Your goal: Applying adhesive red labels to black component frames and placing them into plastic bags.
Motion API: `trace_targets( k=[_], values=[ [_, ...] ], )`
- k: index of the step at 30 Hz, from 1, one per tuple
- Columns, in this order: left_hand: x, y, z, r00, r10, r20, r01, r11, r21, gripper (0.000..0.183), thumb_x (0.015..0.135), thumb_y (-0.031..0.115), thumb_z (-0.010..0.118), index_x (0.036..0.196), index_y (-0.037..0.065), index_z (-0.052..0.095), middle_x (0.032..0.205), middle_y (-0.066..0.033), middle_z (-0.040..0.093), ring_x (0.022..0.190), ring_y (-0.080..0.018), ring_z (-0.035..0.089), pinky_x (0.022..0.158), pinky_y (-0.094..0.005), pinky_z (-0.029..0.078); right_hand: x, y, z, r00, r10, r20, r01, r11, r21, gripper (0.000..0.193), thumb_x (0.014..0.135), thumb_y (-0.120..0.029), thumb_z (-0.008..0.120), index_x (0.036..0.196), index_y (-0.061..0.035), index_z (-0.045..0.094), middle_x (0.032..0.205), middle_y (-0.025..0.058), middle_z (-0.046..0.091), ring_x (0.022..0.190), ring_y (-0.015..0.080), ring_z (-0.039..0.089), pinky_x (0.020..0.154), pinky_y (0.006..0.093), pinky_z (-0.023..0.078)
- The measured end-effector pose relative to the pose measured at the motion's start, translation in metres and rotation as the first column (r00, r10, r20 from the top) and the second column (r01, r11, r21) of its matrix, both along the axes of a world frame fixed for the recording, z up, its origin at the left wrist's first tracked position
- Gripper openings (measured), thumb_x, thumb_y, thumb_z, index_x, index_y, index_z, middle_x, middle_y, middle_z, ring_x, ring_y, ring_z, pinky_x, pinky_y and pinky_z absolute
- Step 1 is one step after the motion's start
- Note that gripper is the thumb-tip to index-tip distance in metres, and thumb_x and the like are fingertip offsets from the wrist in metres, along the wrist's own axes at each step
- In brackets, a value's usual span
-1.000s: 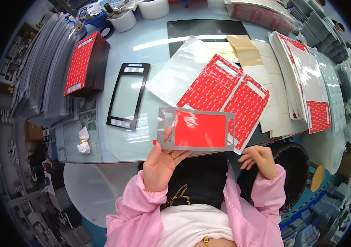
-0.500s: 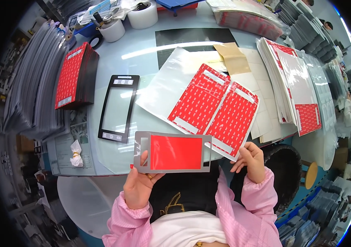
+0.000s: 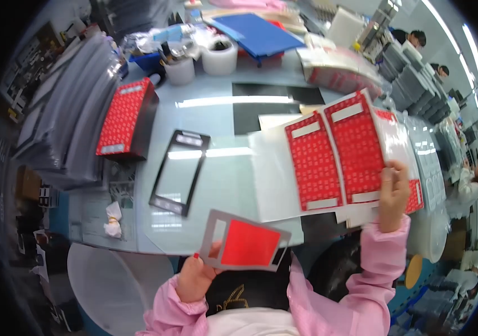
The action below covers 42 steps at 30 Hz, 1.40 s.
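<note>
In my left hand [image 3: 196,277], a thin grey-bordered panel [image 3: 250,243] with a red film over its middle is gripped by its left end, tilted, just beyond the table's near edge. My right hand [image 3: 394,193] pinches the right edge of a whitish sheet [image 3: 269,176] bearing two red patterned adhesive pieces [image 3: 356,148]. That sheet's right side is raised; its left part reaches over the table. Left of it, a black rectangular frame [image 3: 168,208] with a see-through window lies flat on the glassy tabletop.
A block of red-topped pieces [image 3: 126,120] stands at the left, beside a tall stack of plastic-wrapped sheets [image 3: 68,117]. At the back are white tubs [image 3: 219,59] and a blue folder [image 3: 255,33]. A crumpled white bundle [image 3: 113,218] lies front left. Other people sit far right.
My right hand has moved right and up, drawing the red-patterned sheet rightward and turning it. The grey-bordered panel in my left hand now tilts down to the right. The whole view has shifted.
</note>
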State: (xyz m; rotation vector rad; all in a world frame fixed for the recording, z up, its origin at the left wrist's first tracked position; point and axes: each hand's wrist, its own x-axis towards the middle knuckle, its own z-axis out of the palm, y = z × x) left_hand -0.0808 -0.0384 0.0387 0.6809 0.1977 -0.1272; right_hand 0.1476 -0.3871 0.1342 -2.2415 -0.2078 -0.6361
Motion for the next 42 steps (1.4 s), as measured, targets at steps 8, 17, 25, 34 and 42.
trace_targets(
  k=[8,17,25,34,42],
  values=[
    [0.006,0.011,0.011,0.993,-0.069,0.095,0.080,0.991,-0.109,0.063,0.101,0.040,0.049,0.150,0.002,0.039,0.151,-0.0147,0.045,0.138,-0.0293,0.045,0.114,-0.0491,0.035,0.165,0.060,0.092,0.975,0.193,0.105,-0.218,0.782,0.584,0.029,0.099,-0.011,0.057,0.124,0.0019,0.055,0.105,0.0104,0.067,0.091,0.0144,0.066,0.084,0.0268,0.052],
    [0.034,0.026,0.029,0.944,-0.051,0.325,0.143,0.954,-0.264,0.073,0.100,0.047,0.051,0.154,0.003,0.027,0.150,-0.0107,0.047,0.130,-0.0237,0.052,0.111,-0.0410,0.039,0.327,0.254,0.033,0.935,0.354,0.024,-0.165,0.373,0.913,0.025,0.088,-0.001,0.049,0.112,0.0027,0.056,0.096,0.0165,0.068,0.075,0.0276,0.072,0.061,0.0471,0.064],
    [0.037,0.024,0.039,0.979,0.061,0.195,-0.027,0.984,-0.175,0.075,0.097,0.050,0.056,0.152,0.003,0.034,0.151,-0.0120,0.046,0.135,-0.0275,0.047,0.112,-0.0444,0.036,0.353,0.290,-0.018,0.898,0.288,-0.334,0.072,0.651,0.756,0.043,0.089,-0.019,0.068,0.122,0.0008,0.049,0.111,0.0165,0.065,0.098,0.0257,0.065,0.082,0.0470,0.052],
    [0.089,0.010,0.088,0.947,0.223,0.232,-0.212,0.975,-0.071,0.090,0.096,0.054,0.056,0.158,0.005,0.014,0.157,-0.0101,0.033,0.139,-0.0257,0.041,0.114,-0.0502,0.036,0.132,0.205,0.086,0.732,0.680,0.032,-0.664,0.703,0.253,0.014,0.095,-0.009,0.066,0.106,-0.0011,0.067,0.096,0.0023,0.068,0.084,0.0094,0.061,0.071,0.0219,0.047],
    [0.117,-0.026,0.086,0.879,0.316,0.357,-0.297,0.949,-0.109,0.063,0.105,0.046,0.043,0.154,0.011,0.025,0.142,-0.0034,0.047,0.125,-0.0178,0.050,0.111,-0.0411,0.037,-0.047,0.191,0.075,0.467,0.821,0.328,-0.645,0.570,-0.509,0.026,0.072,-0.004,0.079,0.095,-0.0026,0.068,0.082,0.0065,0.063,0.065,0.0220,0.059,0.054,0.0314,0.045]
  ],
)
